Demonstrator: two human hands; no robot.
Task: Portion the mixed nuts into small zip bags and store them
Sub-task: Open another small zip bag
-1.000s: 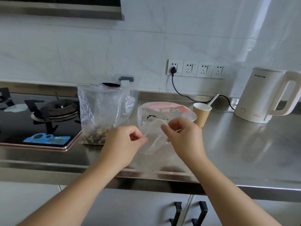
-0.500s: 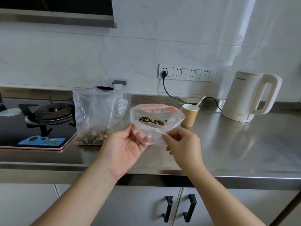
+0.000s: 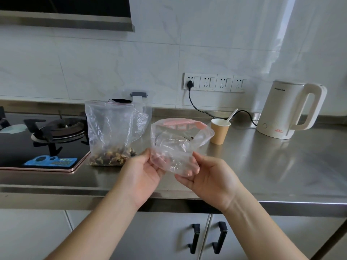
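Observation:
A small clear zip bag (image 3: 178, 141) with a pink seal strip is held just above the steel counter, its mouth facing away from me. My left hand (image 3: 142, 171) grips its lower left corner and my right hand (image 3: 206, 175) grips its lower right corner, fingers curled under the plastic. A few dark nuts show inside near the far side. To the left stands a large clear bag (image 3: 110, 132), open at the top, with mixed nuts (image 3: 110, 156) piled at its bottom.
A paper cup (image 3: 219, 131) with a white spoon stands just right of the small bag. A cream electric kettle (image 3: 289, 109) sits at the back right, its cord plugged into wall sockets (image 3: 214, 82). A gas hob (image 3: 43, 139) fills the left. Cabinet handles (image 3: 206, 237) lie below the counter edge.
Both hands turned palm-up under the small bag and lifted its lower end, so the bag tilted with its mouth pointing away. The view shifted down and left.

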